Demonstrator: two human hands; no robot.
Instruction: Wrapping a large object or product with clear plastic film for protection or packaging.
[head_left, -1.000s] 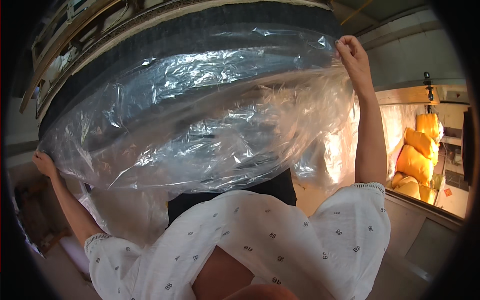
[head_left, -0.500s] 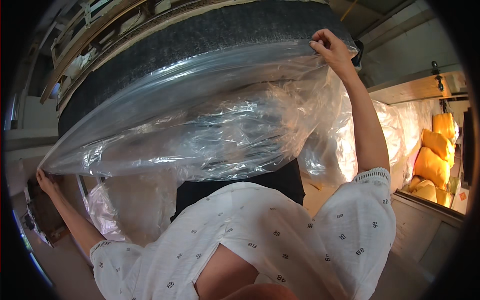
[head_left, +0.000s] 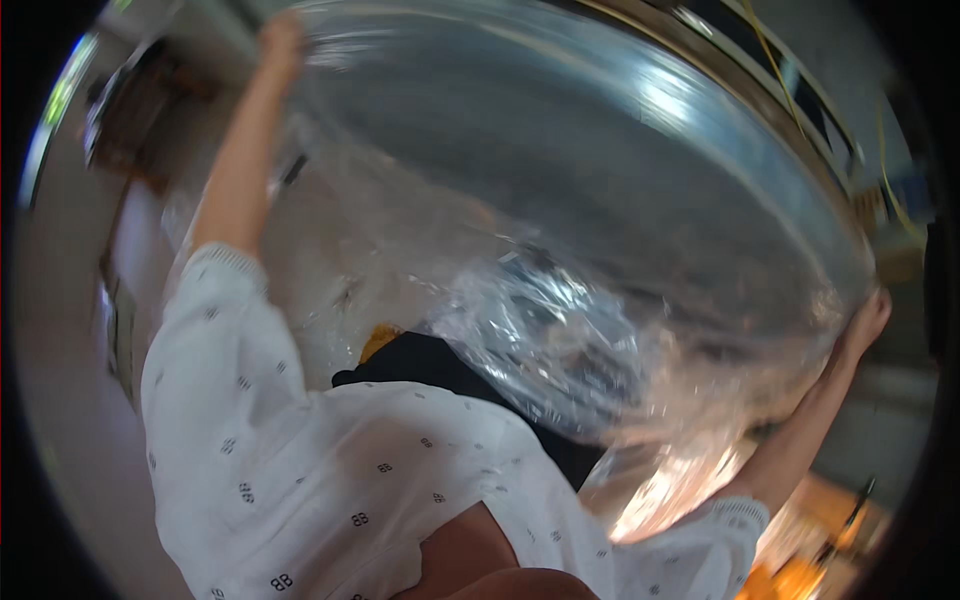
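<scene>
A wide sheet of clear plastic film (head_left: 560, 320) is stretched between my two hands, crinkled and shiny in the middle. Through it shows a dark flat surface (head_left: 600, 150), mostly behind the film. My left hand (head_left: 283, 42) is reached far forward at the upper left, closed on one end of the film's edge; motion blurs its fingers. Out at the right, my right hand (head_left: 872, 315) is closed around the other end. The film's lower part hangs in loose folds close to my body, over my black trousers (head_left: 420, 362).
Along the far side of the dark surface runs a long machine frame (head_left: 735, 65), with a yellow cord (head_left: 775, 60) near it. Yellow-orange bundles (head_left: 785, 582) lie at the lower right. A dark object (head_left: 150, 110) stands at the upper left.
My left hand has gone from low at the left to far forward. The right hand now shows lower and further right. The whole view has turned, and the film stays stretched between both hands.
</scene>
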